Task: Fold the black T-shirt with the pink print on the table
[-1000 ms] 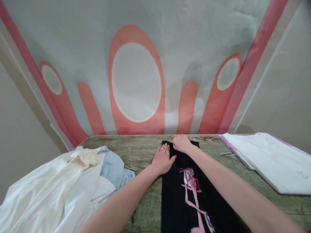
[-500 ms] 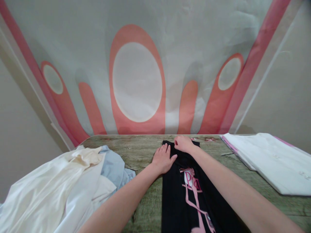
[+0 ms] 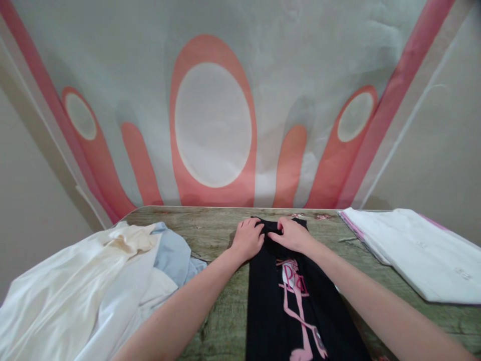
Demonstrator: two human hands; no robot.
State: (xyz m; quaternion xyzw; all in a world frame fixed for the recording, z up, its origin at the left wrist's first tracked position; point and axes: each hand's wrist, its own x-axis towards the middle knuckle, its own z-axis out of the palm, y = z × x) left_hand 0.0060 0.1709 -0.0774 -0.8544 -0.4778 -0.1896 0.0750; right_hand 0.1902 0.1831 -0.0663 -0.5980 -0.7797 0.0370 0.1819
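A black T-shirt [image 3: 263,311] with pink lettering and a pink figure print lies lengthwise on the table, its sides folded in to a narrow strip. At its far left corner my left hand [image 3: 248,239] has its fingers curled over the cloth, the thumb close to them. My right hand [image 3: 295,235] pinches the cloth by the neckline between thumb and fingers, just right of the left hand. The right forearm passes over the shirt's right side and hides part of it.
A loose heap of cream, white and light blue clothes [image 3: 86,286] covers the table's left side. Folded white garments [image 3: 413,255] with pink edging lie at the right. Behind the wood-grain table [image 3: 210,220] rises a wall hanging [image 3: 214,198] with pink shapes.
My left hand has gone from lying flat with the thumb spread to curled at the shirt's corner. The right hand has shifted slightly right and nearer, its thumb and fingers now showing at the neckline.
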